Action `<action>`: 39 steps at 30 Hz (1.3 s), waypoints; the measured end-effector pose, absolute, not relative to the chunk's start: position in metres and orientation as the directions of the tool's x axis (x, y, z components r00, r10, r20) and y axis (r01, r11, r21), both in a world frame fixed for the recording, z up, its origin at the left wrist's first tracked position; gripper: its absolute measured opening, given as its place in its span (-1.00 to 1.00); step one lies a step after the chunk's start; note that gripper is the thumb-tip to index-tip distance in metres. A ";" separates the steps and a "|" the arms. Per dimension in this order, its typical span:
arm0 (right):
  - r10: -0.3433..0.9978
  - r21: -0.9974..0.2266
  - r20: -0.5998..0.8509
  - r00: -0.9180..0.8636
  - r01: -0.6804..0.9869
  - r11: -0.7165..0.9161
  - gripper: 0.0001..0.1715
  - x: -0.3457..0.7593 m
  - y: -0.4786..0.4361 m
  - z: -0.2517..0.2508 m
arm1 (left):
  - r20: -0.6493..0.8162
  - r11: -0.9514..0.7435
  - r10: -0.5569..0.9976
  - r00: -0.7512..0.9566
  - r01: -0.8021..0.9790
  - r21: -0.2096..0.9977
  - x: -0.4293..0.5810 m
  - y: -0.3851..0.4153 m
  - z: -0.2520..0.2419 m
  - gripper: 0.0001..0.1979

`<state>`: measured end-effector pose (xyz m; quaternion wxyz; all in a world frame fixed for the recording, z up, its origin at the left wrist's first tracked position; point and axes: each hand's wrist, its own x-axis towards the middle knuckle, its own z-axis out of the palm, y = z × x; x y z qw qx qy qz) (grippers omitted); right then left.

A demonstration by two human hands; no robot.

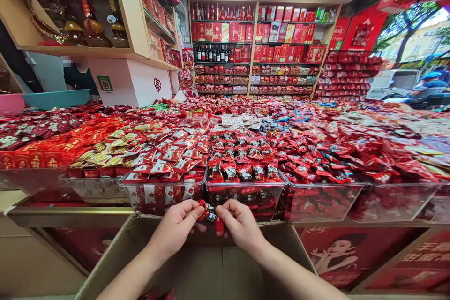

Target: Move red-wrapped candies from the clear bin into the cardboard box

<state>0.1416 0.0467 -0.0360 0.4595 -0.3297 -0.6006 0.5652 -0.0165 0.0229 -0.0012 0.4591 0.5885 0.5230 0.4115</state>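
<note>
Between my hands is a small wrapped candy with a black middle and red ends. My left hand pinches its left end between thumb and finger. On the other side my right hand is closed on the right end, with a red bit of wrapper showing below the fingers. Just behind the hands stands a clear plastic bin filled with rows of similar black-and-red candies. Both hands are above an open cardboard box; a few red packets show at its lower edge.
Neighbouring clear bins hold red-and-white packets on the left and red wrapped sweets on the right. Shelves with bottles and red boxes line the back. A teal basin sits at left, near a partly hidden person.
</note>
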 end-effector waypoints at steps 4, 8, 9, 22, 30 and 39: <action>0.902 -0.980 0.182 -0.392 -0.148 0.134 -0.63 0.140 0.048 -0.042 | 0.005 -0.031 0.993 0.121 0.221 0.975 -0.020 0.026 -0.006 -0.78; 0.884 -0.982 0.187 -0.428 -0.108 0.155 -0.71 0.141 0.050 -0.047 | 0.006 -0.037 0.990 0.144 0.214 0.976 -0.022 0.027 -0.007 -0.73; 0.881 -0.982 0.188 -0.433 -0.086 0.167 -0.75 0.141 0.050 -0.048 | 0.001 -0.035 0.988 0.156 0.216 0.976 -0.023 0.027 -0.007 -0.71; 0.824 -0.847 0.384 -0.416 0.197 0.494 -0.87 0.152 0.039 -0.024 | -0.025 -0.011 0.969 0.246 0.143 0.990 -0.033 0.031 -0.008 -0.62; 0.715 -0.712 0.558 -0.421 0.199 0.673 -0.91 0.175 0.027 0.038 | -0.058 0.052 0.984 0.171 0.041 0.998 -0.032 0.037 -0.023 -0.54; 0.749 -0.368 0.526 -0.403 0.686 0.627 -0.74 0.184 0.165 0.139 | -0.060 0.052 0.987 0.151 0.061 0.997 -0.031 0.035 -0.028 -0.62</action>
